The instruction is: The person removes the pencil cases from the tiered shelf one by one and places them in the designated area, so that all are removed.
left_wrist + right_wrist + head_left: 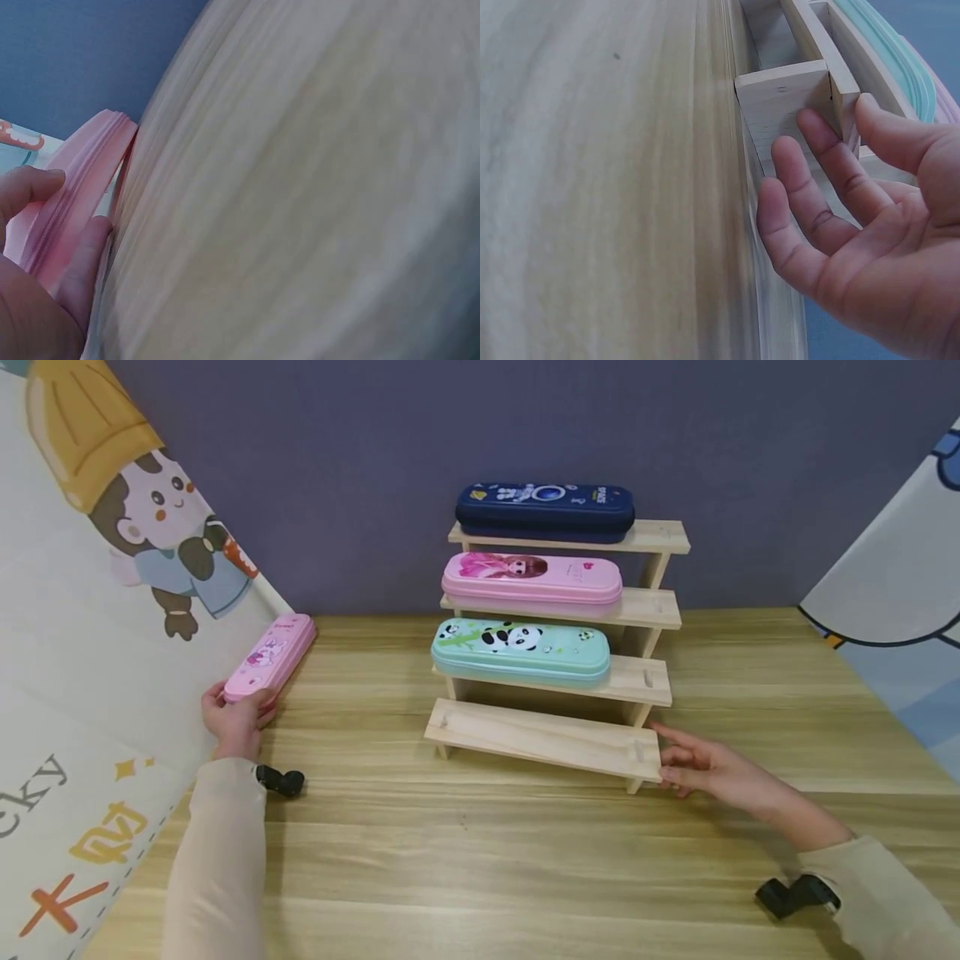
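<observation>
In the head view, my left hand (238, 720) grips the near end of a pink pencil case (270, 658) with a cartoon print, at the left edge of the table. The left wrist view shows the thumb and a finger on opposite sides of this case (82, 187). My right hand (712, 777) is at the right end of the lowest step of a stepped wooden stand (543, 739). Seen from the right wrist, thumb and index finger pinch the end of that plank (845, 97), while the other fingers are loosely bent below.
A dark blue space-print pencil case (546, 512) lies on the top step. Below it are a pink doll-print case (532, 581) and a mint panda-print case (521, 652). A printed white sheet (97, 635) borders the left; a dark panel (360, 485) stands behind.
</observation>
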The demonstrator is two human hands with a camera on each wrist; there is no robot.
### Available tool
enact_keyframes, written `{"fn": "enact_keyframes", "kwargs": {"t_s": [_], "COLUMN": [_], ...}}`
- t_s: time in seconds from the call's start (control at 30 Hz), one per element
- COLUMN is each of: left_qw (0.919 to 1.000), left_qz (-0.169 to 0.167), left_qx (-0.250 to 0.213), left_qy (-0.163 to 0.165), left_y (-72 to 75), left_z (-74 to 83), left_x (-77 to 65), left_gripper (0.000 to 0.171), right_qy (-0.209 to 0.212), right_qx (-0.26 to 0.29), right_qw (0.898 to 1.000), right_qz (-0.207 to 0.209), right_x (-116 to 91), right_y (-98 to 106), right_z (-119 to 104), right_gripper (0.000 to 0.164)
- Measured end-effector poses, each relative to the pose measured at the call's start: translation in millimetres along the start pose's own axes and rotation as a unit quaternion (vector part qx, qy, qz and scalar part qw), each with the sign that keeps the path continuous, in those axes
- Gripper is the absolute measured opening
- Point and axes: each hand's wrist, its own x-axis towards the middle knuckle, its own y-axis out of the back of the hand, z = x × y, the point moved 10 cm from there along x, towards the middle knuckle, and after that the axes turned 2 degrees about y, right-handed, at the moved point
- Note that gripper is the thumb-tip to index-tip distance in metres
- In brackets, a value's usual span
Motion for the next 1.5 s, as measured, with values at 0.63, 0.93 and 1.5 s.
{"fn": "enact_keyframes", "kwargs": {"t_s": [0.63, 0.93, 1.5], "left_qw": [0.9961, 0.9934, 0.9953], "left_qz": [-0.024, -0.054, -0.074], "left_qx": [0.061, 0.065, 0.048], "left_qy": [0.059, 0.077, 0.040], "left_y": [8.4, 8.1, 23.5], "left_z": [-8.9, -10.6, 14.4], "left_x": [2.5, 3.8, -21.3], "left_gripper": [0.086, 0.100, 0.097], "right_qy": [-0.001, -0.002, -0.008], "right_qx": [0.001, -0.001, -0.017], "right_qw": [1.000, 1.000, 1.000], "right_qz": [-0.001, -0.002, 0.003], "right_x": [-1, 0, 1], "right_y": [-1, 0, 2], "right_z": [0, 0, 0], "right_gripper": [0.069, 0.070, 0.070]}}
